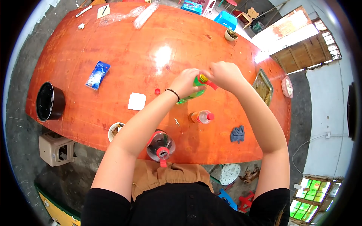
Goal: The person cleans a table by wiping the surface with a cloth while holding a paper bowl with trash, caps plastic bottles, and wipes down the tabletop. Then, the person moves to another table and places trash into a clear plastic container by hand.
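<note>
My left hand (187, 83) is wrapped round a green plastic bottle (192, 96), tilted over the table. Its yellow cap (203, 78) points up and right, and a red flap (212, 84) sticks out beside the neck. Right at the cap is my right hand (225, 75), fingers curled closed; what they pinch is hidden. Nearer to me stands a small bottle with a red cap (210, 116) and some orange contents. A large clear bottle (161, 145) with dark contents and a red handle stands at the table's near edge. A loose red cap (157, 91) lies left of my left hand.
On the wooden table (124, 67) are a blue packet (98, 75), white napkins (137, 101), a dark pot (50, 101), a bowl (114, 132), a grey-blue cloth (237, 134) and a tray (263, 87). A plastic stool (56, 148) stands at the left.
</note>
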`<state>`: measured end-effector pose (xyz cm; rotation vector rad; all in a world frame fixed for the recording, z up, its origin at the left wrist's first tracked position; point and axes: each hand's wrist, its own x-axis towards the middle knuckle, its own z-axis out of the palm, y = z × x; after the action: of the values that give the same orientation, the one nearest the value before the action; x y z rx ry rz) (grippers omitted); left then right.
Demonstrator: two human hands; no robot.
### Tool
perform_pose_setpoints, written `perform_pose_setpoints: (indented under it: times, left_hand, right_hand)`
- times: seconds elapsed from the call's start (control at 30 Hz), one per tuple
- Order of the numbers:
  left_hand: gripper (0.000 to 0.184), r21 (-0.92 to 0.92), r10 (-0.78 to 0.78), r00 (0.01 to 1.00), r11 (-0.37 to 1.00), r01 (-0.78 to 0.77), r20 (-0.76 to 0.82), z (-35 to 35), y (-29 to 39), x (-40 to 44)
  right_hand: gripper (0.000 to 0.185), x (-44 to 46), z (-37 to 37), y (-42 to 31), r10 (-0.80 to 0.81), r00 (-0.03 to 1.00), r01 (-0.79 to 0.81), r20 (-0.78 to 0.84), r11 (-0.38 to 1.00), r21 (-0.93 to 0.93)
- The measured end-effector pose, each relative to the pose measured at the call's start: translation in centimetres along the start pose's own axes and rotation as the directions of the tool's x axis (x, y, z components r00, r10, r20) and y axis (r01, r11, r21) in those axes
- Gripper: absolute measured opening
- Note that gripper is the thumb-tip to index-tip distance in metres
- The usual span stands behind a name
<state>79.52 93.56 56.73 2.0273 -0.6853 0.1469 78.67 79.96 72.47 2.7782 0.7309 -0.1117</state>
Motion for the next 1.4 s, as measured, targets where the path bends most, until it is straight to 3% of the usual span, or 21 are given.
perform_pose_setpoints:
  times: [0.03, 0.13, 0.23, 0.33, 0.43, 0.53, 0.63, 0.73, 0.83, 0.93, 1.03, 1.13, 1.23, 1.33, 1.37, 1.4]
  left_hand:
    - [0.059, 0.0, 0.008, 1.0, 1.0, -0.008, -0.001, -0.1, 0.0, 0.0]
    - [0.06, -0.002, 0.02, 1.0, 1.0, -0.02, -0.012, 0.1, 0.0, -0.1]
    - [0.061, -0.011, 0.026, 0.999, 1.0, -0.027, -0.024, 0.7, -0.4, 0.1]
    - [0.061, -0.019, 0.029, 1.0, 0.999, -0.029, 0.002, 0.5, -0.6, 0.4]
    - [0.062, -0.006, -0.004, 1.0, 1.0, 0.004, -0.003, 0.1, -0.1, 0.0]
    - [0.061, -0.015, 0.003, 1.0, 1.0, -0.003, -0.015, 0.3, -0.3, 0.0]
    - [0.056, -0.027, 0.016, 0.999, 1.0, -0.017, -0.033, 0.5, -0.9, 0.0]
    - [0.047, -0.042, 0.05, 0.996, 0.998, -0.053, -0.078, 0.5, -1.0, 0.0]
    - [0.046, -0.035, 0.062, 0.993, 0.997, -0.066, -0.099, 0.3, -0.5, -0.2]
    - [0.05, -0.028, 0.055, 0.995, 0.998, -0.058, -0.08, 0.0, -0.3, -0.2]
    - [0.058, -0.017, 0.04, 0.999, 0.999, -0.041, -0.017, -0.1, -0.4, 0.1]
    - [0.056, -0.034, 0.036, 0.999, 0.999, -0.037, -0.017, -0.2, -0.6, 0.2]
    - [0.056, -0.058, 0.045, 0.996, 0.997, -0.05, -0.078, -0.1, 0.0, -0.2]
    - [0.053, -0.047, 0.046, 0.984, 0.997, -0.055, -0.17, 0.9, 0.0, -0.5]
    - [0.055, -0.035, 0.033, 0.983, 0.999, -0.04, -0.179, 1.3, -0.1, -0.5]
    - [0.055, -0.042, 0.021, 0.982, 0.999, -0.03, -0.186, 1.3, 0.1, -0.6]
  right_hand:
    - [0.038, -0.4, 0.7, 0.5, -0.057, 0.98, 0.078, -0.189, 0.991, 0.104]
    - [0.04, -0.1, 0.9, 1.2, -0.098, 0.994, 0.084, 0.044, 0.965, 0.249]
    - [0.043, 0.7, -0.3, -0.3, 0.125, 0.949, -0.117, 0.288, 0.992, -0.047]
    - [0.047, -0.4, 0.5, 0.2, 0.03, 0.999, -0.028, -0.031, 0.998, 0.054]
    - [0.05, 0.2, 2.4, 1.6, -0.191, 0.953, 0.238, -0.236, 0.952, 0.193]
    - [0.044, 0.7, 1.2, 0.2, 0.111, 0.984, -0.116, 0.136, 0.993, 0.028]
    - [0.036, 0.3, -0.2, -0.9, 0.149, 0.97, -0.158, 0.191, 0.987, 0.031]
    - [0.029, 0.0, 2.4, 1.4, -0.198, 0.961, 0.243, -0.191, 0.938, 0.248]
    - [0.029, 0.1, 1.2, 0.6, -0.045, 0.999, 0.037, 0.026, 0.963, 0.266]
    - [0.028, 0.1, 1.4, 0.4, -0.039, 0.999, 0.032, 0.032, 0.978, 0.207]
    - [0.027, 0.3, 2.1, 1.2, -0.175, 0.981, 0.189, -0.087, 0.961, 0.202]
    - [0.026, 0.4, 2.4, 1.6, -0.215, 0.974, 0.226, -0.069, 0.94, 0.257]
    - [0.028, 0.1, 3.0, 0.8, -0.082, 0.984, 0.13, -0.156, 0.936, 0.327]
    - [0.031, -0.1, 3.1, -1.0, 0.165, 0.98, -0.126, -0.107, 0.945, 0.303]
    - [0.034, -0.1, 4.5, -1.5, 0.226, 0.945, -0.162, -0.234, 0.951, 0.265]
    - [0.034, 0.0, 4.7, -1.9, 0.252, 0.937, -0.197, -0.241, 0.953, 0.232]
